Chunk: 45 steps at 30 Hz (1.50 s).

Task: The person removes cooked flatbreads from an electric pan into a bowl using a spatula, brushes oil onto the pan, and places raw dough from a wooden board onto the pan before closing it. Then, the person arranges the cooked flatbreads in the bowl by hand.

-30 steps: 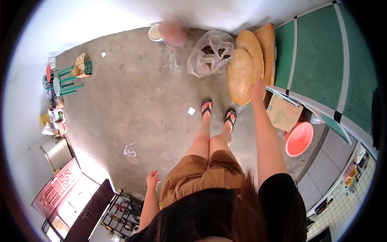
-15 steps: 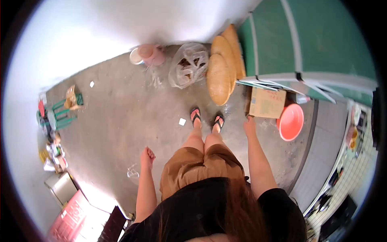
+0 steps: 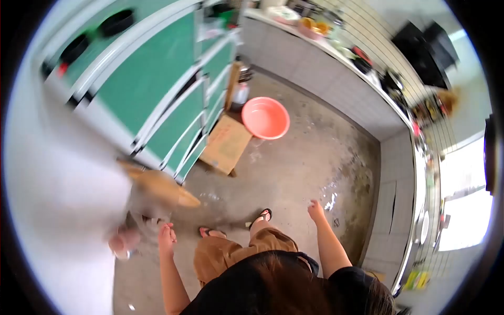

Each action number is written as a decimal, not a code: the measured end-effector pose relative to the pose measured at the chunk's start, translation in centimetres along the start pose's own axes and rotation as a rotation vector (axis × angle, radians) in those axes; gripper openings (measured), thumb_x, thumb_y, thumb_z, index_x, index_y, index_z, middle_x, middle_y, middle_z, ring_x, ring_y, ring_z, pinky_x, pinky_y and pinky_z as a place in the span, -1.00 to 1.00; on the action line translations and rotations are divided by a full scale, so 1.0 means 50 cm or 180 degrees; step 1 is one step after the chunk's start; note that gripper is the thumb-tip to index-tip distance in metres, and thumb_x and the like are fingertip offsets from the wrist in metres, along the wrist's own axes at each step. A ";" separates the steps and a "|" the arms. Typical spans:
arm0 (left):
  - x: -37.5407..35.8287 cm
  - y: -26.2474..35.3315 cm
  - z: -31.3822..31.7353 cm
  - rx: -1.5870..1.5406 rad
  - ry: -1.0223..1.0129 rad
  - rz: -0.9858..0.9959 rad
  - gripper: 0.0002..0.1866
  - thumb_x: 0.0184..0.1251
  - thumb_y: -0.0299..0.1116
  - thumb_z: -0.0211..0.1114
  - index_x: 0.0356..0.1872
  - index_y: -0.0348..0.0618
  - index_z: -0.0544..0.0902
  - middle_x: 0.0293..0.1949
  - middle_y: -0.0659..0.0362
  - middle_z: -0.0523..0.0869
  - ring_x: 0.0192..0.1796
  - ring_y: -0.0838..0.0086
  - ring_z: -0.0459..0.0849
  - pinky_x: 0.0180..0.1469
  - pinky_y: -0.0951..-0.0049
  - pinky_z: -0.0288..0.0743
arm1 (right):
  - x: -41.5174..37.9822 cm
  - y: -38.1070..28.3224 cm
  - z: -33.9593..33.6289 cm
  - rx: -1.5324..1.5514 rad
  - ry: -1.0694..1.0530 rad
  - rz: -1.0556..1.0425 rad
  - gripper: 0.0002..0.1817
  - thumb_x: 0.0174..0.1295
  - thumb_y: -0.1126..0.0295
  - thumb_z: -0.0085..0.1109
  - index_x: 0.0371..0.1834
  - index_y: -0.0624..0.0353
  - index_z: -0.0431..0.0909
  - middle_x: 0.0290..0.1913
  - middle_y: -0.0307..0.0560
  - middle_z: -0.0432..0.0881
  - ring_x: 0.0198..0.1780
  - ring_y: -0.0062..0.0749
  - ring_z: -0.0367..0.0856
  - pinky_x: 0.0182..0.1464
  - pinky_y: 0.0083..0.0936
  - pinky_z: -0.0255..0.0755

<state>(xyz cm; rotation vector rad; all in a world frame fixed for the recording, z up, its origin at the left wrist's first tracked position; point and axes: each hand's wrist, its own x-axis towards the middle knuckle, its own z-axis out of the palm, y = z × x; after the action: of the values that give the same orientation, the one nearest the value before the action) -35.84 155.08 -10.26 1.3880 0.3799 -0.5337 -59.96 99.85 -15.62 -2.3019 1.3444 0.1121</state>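
Note:
My left hand [image 3: 167, 239] hangs to my left with its fingers curled in and nothing visible in them. Nearest to it in view are a blurred clear plastic bag [image 3: 144, 202] and tan oval woven trays [image 3: 167, 190] leaning by the wall. On the other side, my right hand [image 3: 316, 211] is held over the concrete floor, its fingers loosely closed and no object showing. It touches nothing. A pink basin [image 3: 266, 118] and a cardboard box [image 3: 227, 144] sit on the floor ahead, beside the green cabinet [image 3: 149, 79].
A tiled counter [image 3: 325, 50] with kitchen items runs along the far and right sides. Pink buckets [image 3: 124, 241] stand by the left wall. Wet patches [image 3: 331, 197] mark the floor near my right hand. A bright window [image 3: 464, 194] is at far right.
My body and view have turned right, toward the counter. The box and basin now lie ahead rather than by my right hand, and the trays are to my left.

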 end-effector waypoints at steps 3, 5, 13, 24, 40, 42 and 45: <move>0.063 0.010 0.164 0.0198 -0.0721 -0.0102 -0.84 0.36 -0.35 -0.12 -0.19 -0.13 0.42 -0.70 0.35 0.23 -0.69 0.70 0.16 -0.64 0.64 0.11 | -0.090 0.335 -0.004 0.0231 0.0048 0.1042 -0.56 -0.03 0.32 0.10 0.00 0.14 0.42 -0.21 0.13 0.59 -0.12 -0.09 0.56 -0.07 -0.30 0.43; 0.086 0.021 0.315 0.0613 -0.1059 0.0103 -0.83 0.34 -0.37 -0.12 -0.18 -0.14 0.42 -0.68 0.35 0.24 -0.67 0.70 0.17 -0.64 0.63 0.12 | -0.150 0.727 0.126 -0.1130 -0.0622 0.0626 -0.56 -0.01 0.28 0.09 -0.03 0.24 0.43 -0.13 0.20 0.56 -0.06 0.06 0.52 0.03 -0.22 0.37; 0.094 -0.043 0.898 0.2004 -0.1928 0.0544 -0.74 0.20 -0.41 0.06 -0.06 -0.07 0.45 -0.47 0.31 0.41 -0.50 0.63 0.38 -0.50 0.62 0.34 | -0.185 0.713 -0.132 0.2030 -0.0168 0.1580 -0.82 0.12 0.35 0.00 -0.62 0.08 0.45 -0.66 -0.21 0.48 -0.66 -0.46 0.43 -0.62 -0.50 0.28; 0.221 -0.048 1.260 0.3146 -0.2112 0.1063 -0.72 0.25 -0.38 0.05 -0.01 -0.13 0.40 -0.35 0.25 0.45 -0.43 0.62 0.43 -0.41 0.57 0.39 | 0.106 0.182 -1.005 0.1936 0.3490 -0.2331 -0.92 0.07 0.59 0.04 -0.35 0.24 0.43 -0.43 -0.15 0.41 -0.44 -0.43 0.34 -0.40 -0.59 0.24; 0.355 0.042 1.924 0.3089 -0.2156 0.1597 -0.76 0.23 -0.38 0.09 -0.11 -0.25 0.50 -0.27 0.11 0.60 -0.21 0.49 0.56 -0.15 0.49 0.44 | 0.555 0.127 -1.368 0.2537 0.4227 -0.4853 -0.80 0.04 0.34 -0.19 -0.51 0.29 0.33 -0.61 -0.20 0.12 -0.45 -0.38 0.11 -0.39 -0.40 -0.05; 0.367 0.058 1.992 0.3034 -0.2273 0.1811 -0.76 0.23 -0.40 0.10 -0.11 -0.25 0.50 -0.28 0.13 0.59 -0.19 0.50 0.55 -0.13 0.51 0.43 | 0.612 0.124 -1.396 0.2600 0.4179 -0.4918 -0.80 0.04 0.34 -0.19 -0.51 0.29 0.33 -0.61 -0.19 0.13 -0.45 -0.38 0.12 -0.38 -0.40 -0.04; 0.407 0.088 2.081 0.2791 -0.2374 0.1707 -0.76 0.21 -0.44 0.09 -0.11 -0.27 0.50 -0.29 0.13 0.59 -0.17 0.47 0.56 -0.10 0.51 0.41 | 0.719 0.119 -1.428 0.2683 0.4140 -0.5053 -0.79 0.04 0.35 -0.19 -0.51 0.29 0.33 -0.61 -0.18 0.14 -0.46 -0.38 0.13 -0.38 -0.40 -0.03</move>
<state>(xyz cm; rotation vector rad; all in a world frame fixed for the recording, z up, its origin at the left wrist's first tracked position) -22.38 50.14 -2.00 1.8835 -0.9141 -0.7519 -57.90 37.62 34.88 -1.7979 -0.5210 -2.1125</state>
